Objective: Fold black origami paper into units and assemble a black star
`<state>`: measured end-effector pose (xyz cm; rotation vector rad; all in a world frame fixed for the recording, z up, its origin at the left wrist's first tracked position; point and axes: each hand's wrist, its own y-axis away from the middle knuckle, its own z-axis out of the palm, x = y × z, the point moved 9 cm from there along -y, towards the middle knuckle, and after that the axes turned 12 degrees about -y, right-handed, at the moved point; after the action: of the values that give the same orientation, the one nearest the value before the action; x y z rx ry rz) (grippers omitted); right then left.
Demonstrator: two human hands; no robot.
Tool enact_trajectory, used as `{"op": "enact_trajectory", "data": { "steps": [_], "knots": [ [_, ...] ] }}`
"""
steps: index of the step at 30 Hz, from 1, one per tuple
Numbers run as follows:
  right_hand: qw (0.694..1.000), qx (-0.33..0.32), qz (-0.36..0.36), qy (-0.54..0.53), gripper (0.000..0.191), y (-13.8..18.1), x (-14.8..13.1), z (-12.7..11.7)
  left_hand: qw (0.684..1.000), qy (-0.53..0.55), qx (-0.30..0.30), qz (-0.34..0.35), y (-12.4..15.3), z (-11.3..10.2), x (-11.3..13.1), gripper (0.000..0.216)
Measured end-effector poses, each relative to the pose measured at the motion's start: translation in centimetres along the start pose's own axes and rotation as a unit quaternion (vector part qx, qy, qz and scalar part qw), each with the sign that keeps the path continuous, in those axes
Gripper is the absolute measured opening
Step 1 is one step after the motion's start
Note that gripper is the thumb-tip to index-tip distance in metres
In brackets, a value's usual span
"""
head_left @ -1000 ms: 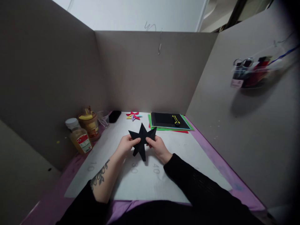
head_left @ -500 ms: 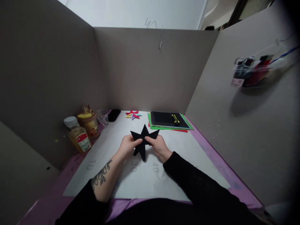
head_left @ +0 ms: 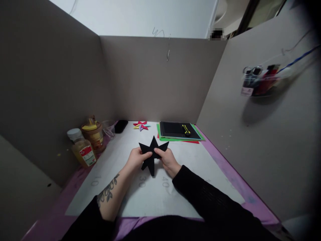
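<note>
A black folded paper star [head_left: 151,160] with several points is held up over the white sheet [head_left: 185,197]. My left hand [head_left: 136,158] is closed on its left side, thumb lying across the front near the middle. On the other side, my right hand [head_left: 168,159] pinches the star with its thumb on the front face. The two thumb tips nearly meet at the star's centre. My other fingers are mostly hidden behind the paper. One point faces up, and others stick out to the sides and down.
A multicoloured paper star [head_left: 141,126] lies at the back. Beside it, a yellow-and-black cutter [head_left: 186,130] rests on stacked coloured paper [head_left: 173,130]. A phone [head_left: 121,126], a plastic cup [head_left: 109,128], a brown jar [head_left: 93,135] and a glue bottle [head_left: 84,150] stand left. A holder with tools [head_left: 260,82] hangs right.
The view has tilted up slightly, so everything sits a little lower in it. Both hands keep their hold on the black star, with hardly any shift.
</note>
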<state>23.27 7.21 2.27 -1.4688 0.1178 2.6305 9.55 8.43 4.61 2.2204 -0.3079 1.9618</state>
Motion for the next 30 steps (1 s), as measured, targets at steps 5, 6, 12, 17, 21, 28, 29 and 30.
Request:
{"op": "enact_trajectory", "data": {
  "steps": [5,6,12,17,21,28,29,30],
  "knots": [
    [0.973,0.021,-0.179,0.143,0.058,0.0,-4.6,-0.9,0.998,-0.031,0.062,0.008,-0.3,-2.8,0.6,0.031],
    [0.943,0.037,-0.258,0.207,0.063,0.7,-6.6,-0.8,0.996,-0.056,0.074,0.014,-0.2,-3.4,1.0,0.029],
    [0.773,-0.099,-0.381,0.499,0.042,3.5,-9.7,4.5,0.925,-0.327,0.09,0.172,1.5,-3.1,5.0,0.017],
    [0.783,-0.088,-0.362,0.498,0.011,3.9,-9.0,4.9,0.864,-0.42,0.077,0.267,3.0,-1.1,6.6,0.015],
    [0.793,-0.075,-0.369,0.479,0.004,4.1,-8.9,4.7,0.849,-0.44,0.074,0.283,3.2,-0.7,6.7,0.015],
    [0.827,-0.047,-0.333,0.45,0.002,3.8,-8.7,4.0,0.853,-0.442,0.061,0.272,2.9,-0.6,6.5,0.014],
    [0.831,-0.041,-0.328,0.447,0.003,3.8,-8.6,3.9,0.852,-0.443,0.06,0.271,2.9,-0.6,6.5,0.014],
    [0.835,-0.038,-0.324,0.444,0.003,3.8,-8.6,3.9,0.851,-0.448,0.058,0.269,2.9,-0.5,6.5,0.014]
  ]
}}
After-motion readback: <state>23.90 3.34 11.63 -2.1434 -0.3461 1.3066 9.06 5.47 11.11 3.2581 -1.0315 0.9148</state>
